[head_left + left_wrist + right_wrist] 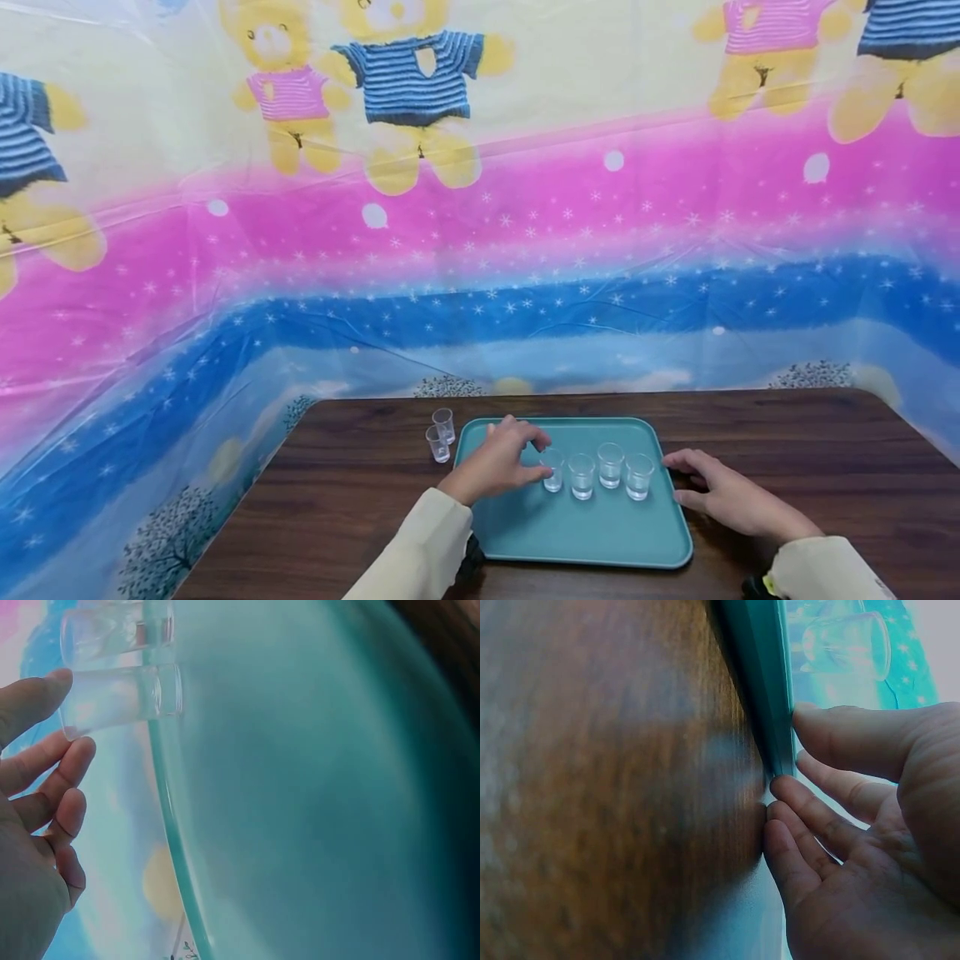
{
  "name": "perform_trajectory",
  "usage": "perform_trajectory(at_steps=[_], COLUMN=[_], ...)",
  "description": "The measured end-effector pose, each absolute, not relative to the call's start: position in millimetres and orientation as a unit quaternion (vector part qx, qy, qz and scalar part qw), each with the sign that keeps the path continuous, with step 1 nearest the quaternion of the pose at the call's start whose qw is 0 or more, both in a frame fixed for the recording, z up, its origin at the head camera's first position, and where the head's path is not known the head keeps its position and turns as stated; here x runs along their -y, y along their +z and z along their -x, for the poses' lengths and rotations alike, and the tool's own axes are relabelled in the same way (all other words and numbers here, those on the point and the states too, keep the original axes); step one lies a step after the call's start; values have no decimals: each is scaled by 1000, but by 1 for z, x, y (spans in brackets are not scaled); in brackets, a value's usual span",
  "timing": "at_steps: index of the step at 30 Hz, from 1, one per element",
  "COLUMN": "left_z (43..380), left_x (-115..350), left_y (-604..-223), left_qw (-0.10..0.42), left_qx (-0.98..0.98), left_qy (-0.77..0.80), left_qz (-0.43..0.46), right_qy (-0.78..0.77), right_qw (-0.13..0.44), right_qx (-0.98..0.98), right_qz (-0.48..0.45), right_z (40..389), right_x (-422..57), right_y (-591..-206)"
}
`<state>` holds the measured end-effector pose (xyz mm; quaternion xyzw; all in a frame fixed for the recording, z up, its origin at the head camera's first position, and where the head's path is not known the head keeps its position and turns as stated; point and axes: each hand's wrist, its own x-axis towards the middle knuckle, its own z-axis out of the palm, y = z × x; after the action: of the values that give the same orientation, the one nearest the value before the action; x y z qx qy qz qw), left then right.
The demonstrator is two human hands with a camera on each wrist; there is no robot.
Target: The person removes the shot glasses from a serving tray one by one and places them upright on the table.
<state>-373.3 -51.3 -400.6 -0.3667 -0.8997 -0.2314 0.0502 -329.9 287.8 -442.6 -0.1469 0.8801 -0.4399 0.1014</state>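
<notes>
Several small clear shot glasses (581,477) stand in the middle of a teal tray (585,537). My left hand (501,457) reaches over the tray from the left and pinches the rim of the leftmost glass (112,697) between thumb and fingers. That glass stands upright, its base at the tray surface. Beside the tray's right edge, my right hand (731,496) rests with fairly straight fingers. In the right wrist view its thumb (847,735) lies against the tray's rim (786,697), with the other fingertips low along the outer side.
Two more clear glasses (441,435) stand on the dark wooden table (330,492), just left of the tray's far corner. A printed cloth (450,258) with bears hangs behind and beside the table.
</notes>
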Motion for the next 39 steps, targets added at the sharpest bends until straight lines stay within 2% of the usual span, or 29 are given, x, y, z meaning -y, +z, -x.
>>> perform_trajectory(at_steps=[24, 39], left_z=[374, 372], left_x=[47, 80], left_y=[-401, -390], left_qw=[36, 82], left_qx=[904, 894], left_qy=[-246, -270], left_qz=[349, 348], right_qy=[-447, -439], right_qw=[100, 101], right_qx=[-876, -880], right_qz=[150, 152], right_z=[329, 331], right_x=[-288, -287], right_y=[-444, -444])
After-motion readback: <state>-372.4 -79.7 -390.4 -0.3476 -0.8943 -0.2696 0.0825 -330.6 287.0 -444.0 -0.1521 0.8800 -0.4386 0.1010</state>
